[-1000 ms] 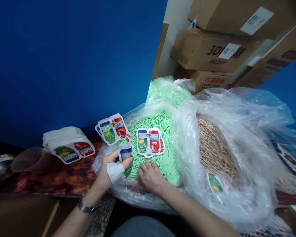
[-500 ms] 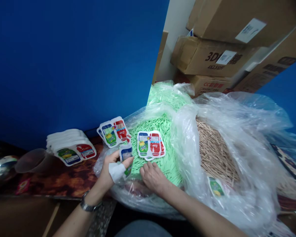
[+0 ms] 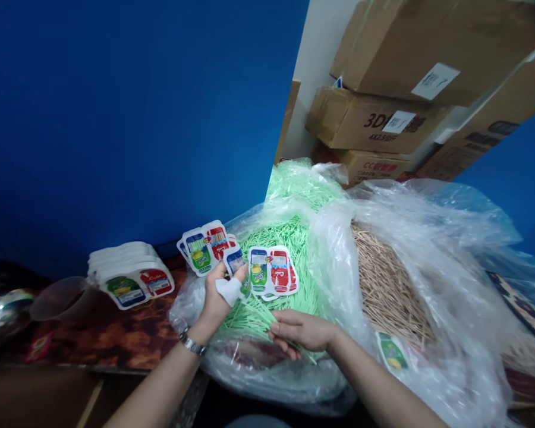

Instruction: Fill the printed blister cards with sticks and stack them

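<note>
My left hand [image 3: 220, 291], thumb wrapped in white tape, pinches a small printed packet [image 3: 237, 263] upright above a pile of green sticks [image 3: 289, 238] in a clear plastic bag [image 3: 267, 368]. My right hand [image 3: 301, 331] is turned sideways, fingers curled on a small bunch of green sticks [image 3: 254, 321] lifted off the pile. A double packet with green and red pictures [image 3: 273, 271] lies flat on the pile just beyond both hands. Another filled double packet [image 3: 203, 244] rests at the bag's left edge.
A stack of empty printed packets [image 3: 129, 276] sits on the brown table at left, beside a clear plastic cup [image 3: 56, 297]. A second clear bag [image 3: 432, 238] holds brown sticks [image 3: 383, 279] at right. Cardboard boxes [image 3: 383, 119] stand behind. A blue wall [image 3: 129, 113] fills the left.
My right hand rolled from palm-down on the pile to sideways, lifting a bunch of green sticks. My left hand raised its packet up and right, toward the flat double packet.
</note>
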{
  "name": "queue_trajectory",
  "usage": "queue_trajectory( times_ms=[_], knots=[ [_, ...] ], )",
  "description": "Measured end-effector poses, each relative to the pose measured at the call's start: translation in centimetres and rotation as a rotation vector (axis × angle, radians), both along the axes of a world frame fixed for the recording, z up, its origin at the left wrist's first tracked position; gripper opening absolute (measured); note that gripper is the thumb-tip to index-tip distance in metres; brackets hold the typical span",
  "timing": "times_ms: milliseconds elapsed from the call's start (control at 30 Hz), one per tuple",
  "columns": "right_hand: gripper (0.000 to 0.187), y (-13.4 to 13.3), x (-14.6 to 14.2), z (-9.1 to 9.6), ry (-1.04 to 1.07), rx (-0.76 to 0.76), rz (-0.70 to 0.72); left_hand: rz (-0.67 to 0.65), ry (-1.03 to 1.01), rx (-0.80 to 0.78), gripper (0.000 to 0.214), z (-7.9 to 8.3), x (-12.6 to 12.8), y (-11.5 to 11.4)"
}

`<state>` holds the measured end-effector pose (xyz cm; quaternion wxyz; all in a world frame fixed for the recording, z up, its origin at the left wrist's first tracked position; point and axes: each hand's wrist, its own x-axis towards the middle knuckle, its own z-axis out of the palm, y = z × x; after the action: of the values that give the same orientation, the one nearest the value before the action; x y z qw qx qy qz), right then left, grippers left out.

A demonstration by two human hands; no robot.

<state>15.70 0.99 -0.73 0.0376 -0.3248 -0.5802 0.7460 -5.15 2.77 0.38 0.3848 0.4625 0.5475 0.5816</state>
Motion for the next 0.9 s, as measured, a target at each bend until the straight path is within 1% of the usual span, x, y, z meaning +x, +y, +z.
queue_trajectory(
  times_ms=[100,267,400,467,533,600,667,733,800,867,900],
  knots=[
    [0.047,0.2,-0.4,-0.2,0.103,-0.089,-0.010,-0.021,-0.053,0.007,0.025,-0.1,1.7,0.5],
    [0.049,0.9,-1.8,-0.2,0.165,-0.152,-0.083,-0.056,-0.063,0.018,0.024,0.1,3.4,0.5],
    [0.046,1.1,-1.9,0.0,0.202,-0.159,-0.099,-0.085,-0.053,0.029,0.022,0.7,3.3,0.6],
    [0.042,1.0,-1.1,0.2,0.236,-0.137,-0.092,-0.090,-0.050,0.029,0.022,1.1,2.8,0.7],
    [0.040,1.0,-0.1,0.7,0.274,-0.108,-0.123,-0.083,-0.063,0.031,0.022,1.4,2.1,0.8],
    [0.037,0.8,0.7,1.5,0.303,-0.073,-0.230,-0.087,-0.061,0.024,0.021,1.6,1.3,0.7],
    [0.034,0.6,0.7,2.8,0.342,-0.032,-0.411,-0.118,0.002,0.007,0.019,1.6,0.7,0.3],
    [0.033,0.5,-0.1,4.6,0.404,0.037,-0.634,-0.172,0.141,-0.001,0.019,1.4,0.6,-0.5],
    [0.032,0.4,-1.3,6.4,0.477,0.139,-0.835,-0.227,0.300,0.023,0.019,1.1,0.8,-1.5],
    [0.030,0.4,-2.5,8.1,0.540,0.266,-0.981,-0.255,0.442,0.082,0.023,0.9,1.3,-2.6],
    [0.028,0.4,-3.0,8.7,0.565,0.327,-1.029,-0.258,0.496,0.123,0.025,0.7,1.6,-3.0]
  ],
)
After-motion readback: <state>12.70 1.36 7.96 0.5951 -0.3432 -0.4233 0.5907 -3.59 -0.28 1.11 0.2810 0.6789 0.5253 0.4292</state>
